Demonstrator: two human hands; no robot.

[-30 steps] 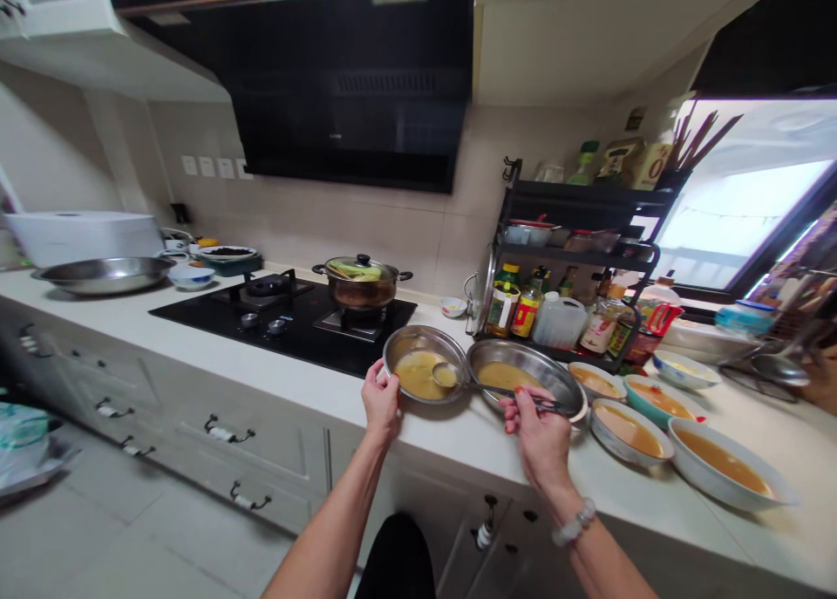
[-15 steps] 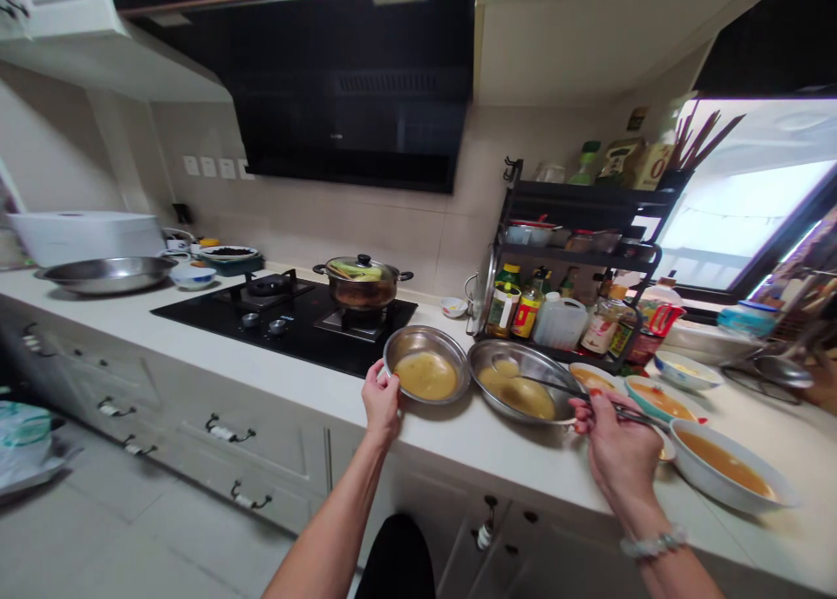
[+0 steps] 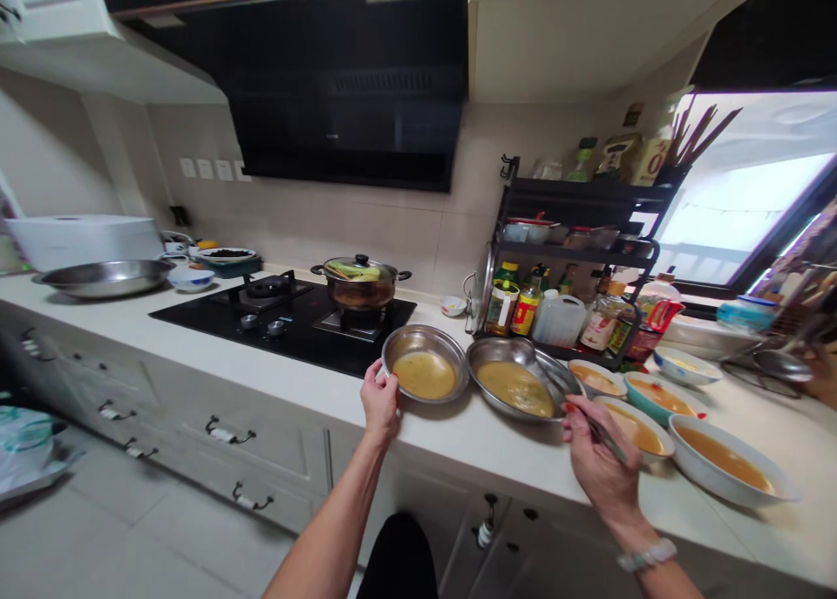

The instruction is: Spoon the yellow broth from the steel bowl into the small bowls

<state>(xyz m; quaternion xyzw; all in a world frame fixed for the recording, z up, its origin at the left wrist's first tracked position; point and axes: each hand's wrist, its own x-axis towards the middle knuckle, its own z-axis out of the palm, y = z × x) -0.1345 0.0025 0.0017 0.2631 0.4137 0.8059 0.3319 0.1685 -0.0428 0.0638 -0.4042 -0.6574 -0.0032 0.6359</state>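
Note:
My left hand (image 3: 380,403) grips the near left rim of a steel bowl (image 3: 425,377) with yellowish liquid in it, tilted toward me at the counter's front edge. Right beside it stands a wider steel bowl (image 3: 480,351) holding similar liquid, its surface rippled. My right hand (image 3: 602,459) is closed around the handle of a ladle (image 3: 523,352), whose head is over the far side of the wider bowl. Close to that hand are a white bowl (image 3: 665,446) and a larger white bowl (image 3: 781,487), both with orange-brown liquid.
A lidded pot (image 3: 361,294) sits on the black gas hob (image 3: 288,353). Behind the bowls a black rack (image 3: 581,255) carries bottles and jars. More filled bowls, among them a teal-rimmed bowl (image 3: 637,396), crowd the right. A wide steel pan (image 3: 108,278) lies at the left.
The ladle's head has moved slightly right and up, toward the wider bowl's far rim, and its handle stands steeper. My right hand has shifted left and down. My left hand keeps its hold.

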